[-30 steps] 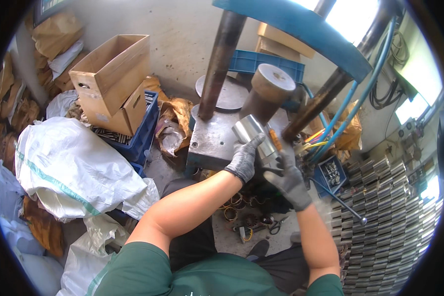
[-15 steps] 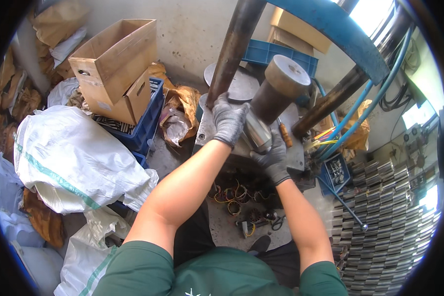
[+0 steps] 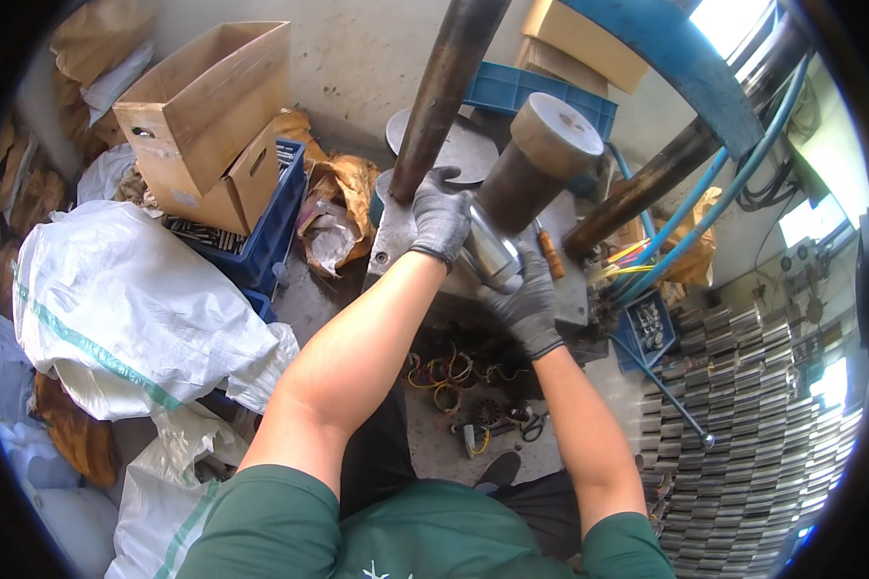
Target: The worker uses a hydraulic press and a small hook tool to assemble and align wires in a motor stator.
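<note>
1. In a cluttered workshop, a scuffed metal surface (image 3: 572, 289) is framed by dark steel pillars (image 3: 444, 96) and spanned by a curved blue beam (image 3: 676, 58).
2. On the surface, a dark post (image 3: 526, 183) is topped by a wide, pale cap; a flat round plate (image 3: 471, 152) is seen behind the left pillar.
3. To the left, a tall cardboard box (image 3: 203, 116) is propped on a blue crate (image 3: 237, 253) of metal parts, beside a white sack (image 3: 135, 299).
4. To the right, rows of shiny metal pieces (image 3: 743, 425) are stacked; on the floor below, wire coils (image 3: 444, 381) and scissors (image 3: 533, 427) are scattered.
5. A silvery cylinder (image 3: 493, 253) is held tilted just in front of the post, its lower end gripped by the gloved right hand (image 3: 529, 301). The gloved left hand (image 3: 441, 220) is laid along its left side; whether that grip is closed cannot be told.
6. Compared with one second ago, the left hand is placed farther forward, near the left pillar, and the spread right fingers are now curled; the orange-handled tool (image 3: 550, 255) is left lying beyond them.
</note>
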A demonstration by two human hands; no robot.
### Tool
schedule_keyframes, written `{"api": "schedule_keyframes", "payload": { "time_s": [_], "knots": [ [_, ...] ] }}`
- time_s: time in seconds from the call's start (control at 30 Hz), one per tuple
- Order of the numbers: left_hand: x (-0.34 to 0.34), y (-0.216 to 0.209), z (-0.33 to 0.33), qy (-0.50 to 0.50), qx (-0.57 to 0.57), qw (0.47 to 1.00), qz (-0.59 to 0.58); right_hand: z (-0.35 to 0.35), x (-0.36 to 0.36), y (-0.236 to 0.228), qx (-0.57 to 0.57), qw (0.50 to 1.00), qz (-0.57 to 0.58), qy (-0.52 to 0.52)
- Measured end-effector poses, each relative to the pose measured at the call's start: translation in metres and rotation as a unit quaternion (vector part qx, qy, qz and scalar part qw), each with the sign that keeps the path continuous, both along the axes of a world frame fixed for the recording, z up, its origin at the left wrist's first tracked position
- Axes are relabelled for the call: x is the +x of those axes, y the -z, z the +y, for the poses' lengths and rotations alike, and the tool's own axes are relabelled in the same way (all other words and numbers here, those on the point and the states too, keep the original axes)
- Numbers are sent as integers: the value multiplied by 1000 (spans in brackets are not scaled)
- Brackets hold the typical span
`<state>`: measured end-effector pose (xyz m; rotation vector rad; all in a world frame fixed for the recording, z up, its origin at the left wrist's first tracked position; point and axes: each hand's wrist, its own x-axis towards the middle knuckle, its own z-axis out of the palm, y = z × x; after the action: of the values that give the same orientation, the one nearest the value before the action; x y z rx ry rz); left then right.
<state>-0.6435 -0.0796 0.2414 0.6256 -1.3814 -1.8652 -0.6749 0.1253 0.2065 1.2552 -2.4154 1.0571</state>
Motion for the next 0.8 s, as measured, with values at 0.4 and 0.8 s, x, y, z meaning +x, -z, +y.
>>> {"api": "schedule_keyframes", "payload": {
  "time_s": [0.4,0.8],
  "knots": [
    [-25,33,-21,-77,-185,978,-65,68,36,0,-9,998,53,27],
    [-13,17,-13,-34,-124,986,-106,0,-55,-153,-382,915,-115,-59]
  ]
}}
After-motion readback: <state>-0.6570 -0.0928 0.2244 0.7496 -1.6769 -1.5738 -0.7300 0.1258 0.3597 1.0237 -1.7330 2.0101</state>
